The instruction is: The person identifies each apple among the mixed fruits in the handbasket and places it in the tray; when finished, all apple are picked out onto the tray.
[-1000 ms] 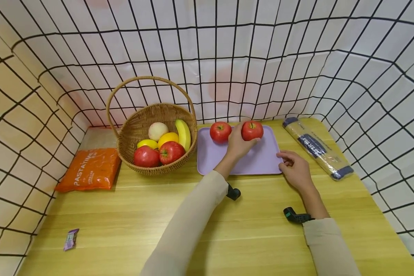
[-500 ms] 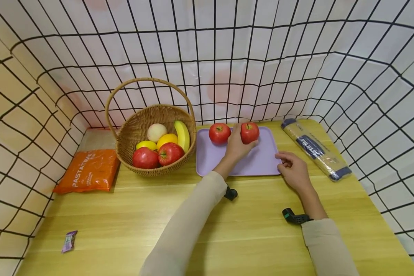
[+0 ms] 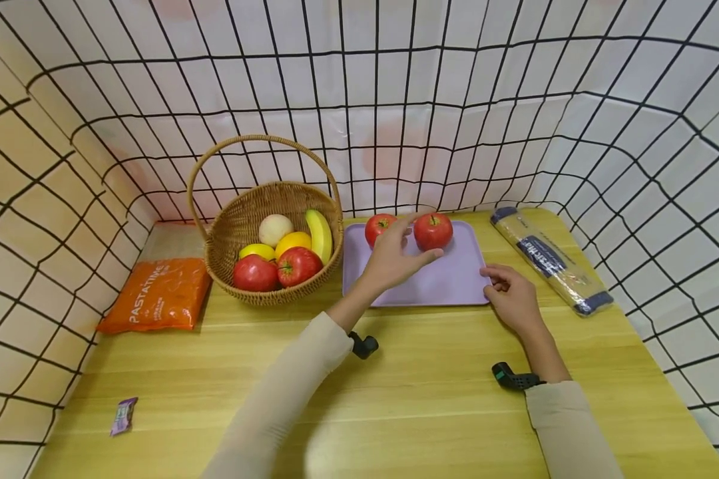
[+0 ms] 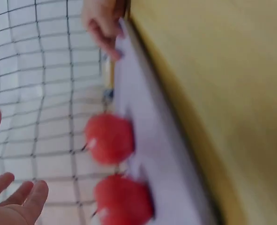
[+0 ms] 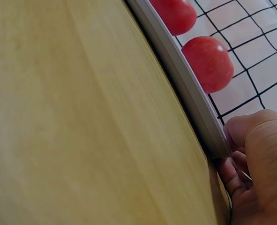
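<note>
Two red apples stand on a lilac tray (image 3: 455, 283): the right apple (image 3: 433, 233) and the left apple (image 3: 378, 227), which is partly covered by my left hand (image 3: 389, 258). That hand hovers over the tray with thumb and fingers spread, holding nothing. In the left wrist view, a gap separates its fingers (image 4: 33, 197) from both blurred apples. At the tray's right edge, my right hand (image 3: 513, 296) pinches the rim. The right wrist view has the thumb over the rim and fingertips (image 5: 229, 176) under it.
Left of the tray, a tilted wicker basket (image 3: 228, 226) holds several fruits, including a banana (image 3: 318, 234). An orange pasta packet (image 3: 162, 296) lies farther left, and a small purple wrapper (image 3: 123, 416) near the front. A long noodle packet (image 3: 548, 259) lies to the right. Gridded cloth walls (image 3: 389, 126) surround the table.
My left hand has let go of the right apple and drawn back to the left, fingers spreading. The apple stays on the tray. My right hand has kept its place at the rim.
</note>
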The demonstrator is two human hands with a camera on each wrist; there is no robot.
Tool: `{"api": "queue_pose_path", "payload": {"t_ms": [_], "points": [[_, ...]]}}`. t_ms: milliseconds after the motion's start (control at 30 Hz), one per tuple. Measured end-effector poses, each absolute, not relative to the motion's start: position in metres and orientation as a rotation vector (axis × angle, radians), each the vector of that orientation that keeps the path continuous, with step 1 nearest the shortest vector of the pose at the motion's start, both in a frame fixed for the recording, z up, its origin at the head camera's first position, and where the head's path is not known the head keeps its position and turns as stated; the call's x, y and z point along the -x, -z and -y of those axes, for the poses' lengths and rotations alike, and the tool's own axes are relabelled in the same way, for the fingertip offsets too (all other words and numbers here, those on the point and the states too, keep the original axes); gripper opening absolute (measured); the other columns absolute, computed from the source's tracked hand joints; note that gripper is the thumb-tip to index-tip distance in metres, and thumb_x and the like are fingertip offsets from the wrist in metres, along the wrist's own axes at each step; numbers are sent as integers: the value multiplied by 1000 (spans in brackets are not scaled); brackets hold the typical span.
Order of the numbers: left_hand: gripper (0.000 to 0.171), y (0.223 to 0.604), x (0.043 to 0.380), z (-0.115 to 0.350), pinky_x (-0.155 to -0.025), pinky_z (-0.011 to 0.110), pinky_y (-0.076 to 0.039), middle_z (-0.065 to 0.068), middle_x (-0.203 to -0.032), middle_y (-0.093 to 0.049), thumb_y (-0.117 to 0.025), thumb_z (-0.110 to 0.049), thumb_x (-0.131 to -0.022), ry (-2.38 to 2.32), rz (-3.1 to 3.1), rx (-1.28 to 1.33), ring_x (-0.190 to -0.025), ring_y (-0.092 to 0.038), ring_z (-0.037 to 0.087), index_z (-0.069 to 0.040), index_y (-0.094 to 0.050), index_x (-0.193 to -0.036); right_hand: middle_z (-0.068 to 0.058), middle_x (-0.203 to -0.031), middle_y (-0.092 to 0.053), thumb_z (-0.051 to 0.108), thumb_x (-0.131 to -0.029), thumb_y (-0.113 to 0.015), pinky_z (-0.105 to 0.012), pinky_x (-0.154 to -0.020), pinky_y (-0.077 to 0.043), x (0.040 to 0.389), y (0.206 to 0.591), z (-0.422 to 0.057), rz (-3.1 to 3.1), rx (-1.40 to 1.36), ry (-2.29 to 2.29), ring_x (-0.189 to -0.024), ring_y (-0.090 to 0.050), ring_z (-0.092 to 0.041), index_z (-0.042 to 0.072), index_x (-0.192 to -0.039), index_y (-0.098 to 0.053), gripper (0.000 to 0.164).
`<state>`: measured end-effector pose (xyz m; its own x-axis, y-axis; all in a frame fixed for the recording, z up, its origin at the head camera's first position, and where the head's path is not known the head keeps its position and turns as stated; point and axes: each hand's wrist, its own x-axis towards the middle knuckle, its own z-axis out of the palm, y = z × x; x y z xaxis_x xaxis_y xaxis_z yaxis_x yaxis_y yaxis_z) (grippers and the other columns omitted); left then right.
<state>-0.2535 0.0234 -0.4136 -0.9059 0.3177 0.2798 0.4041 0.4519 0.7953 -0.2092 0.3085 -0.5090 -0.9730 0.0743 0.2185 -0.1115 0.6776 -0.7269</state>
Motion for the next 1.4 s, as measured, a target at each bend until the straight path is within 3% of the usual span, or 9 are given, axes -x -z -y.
{"api": "queue_pose_path", "payload": {"t_ms": [167,300,667,1033,1400], "points": [[81,391,230,26,-109,40,-50,3,-146,-58,-84,-48,-84,1298,2547,655,-130,-58,22,-18,-50,-151,-16,-136,-64,2,-91,-64,-7,-71,-39,209,509,-306,2669,-21,-1187,-91,-53,-12,4,-124,-73,34],[76,378,218,61,-99,39,-54,2,-140,-61,-85,-46,-82,1242,2503,664,-117,-60,22,-18,-56,-146,-16,-135,-65,1,-90,-64,-5,-71,-39,207,508,-307,2667,-33,-1178,-90,-53,-14,3,-124,-73,35],[77,377,193,134,-115,52,-42,-1,-145,-60,-86,-55,-78,1108,2568,517,-140,-50,23,-19,-60,-141,-16,-133,-65,2,-91,-64,-7,-70,-39,207,507,-311,2684,-31,-1154,-90,-53,-14,4,-125,-72,35],[74,378,188,159,-96,56,-54,3,-139,-64,-86,-54,-77,1065,2612,468,-128,-58,29,-21,-61,-139,-14,-132,-66,2,-90,-64,-6,-70,-40,208,510,-314,2676,-42,-1142,-87,-52,-5,4,-124,-73,36],[82,378,195,173,-102,64,-46,15,-150,-56,-78,-60,-82,913,2800,373,-133,-49,41,-17,-55,-148,-14,-132,-66,3,-91,-64,-6,-70,-40,210,512,-311,2671,-52,-1147,-88,-53,-8,5,-124,-73,35]]}}
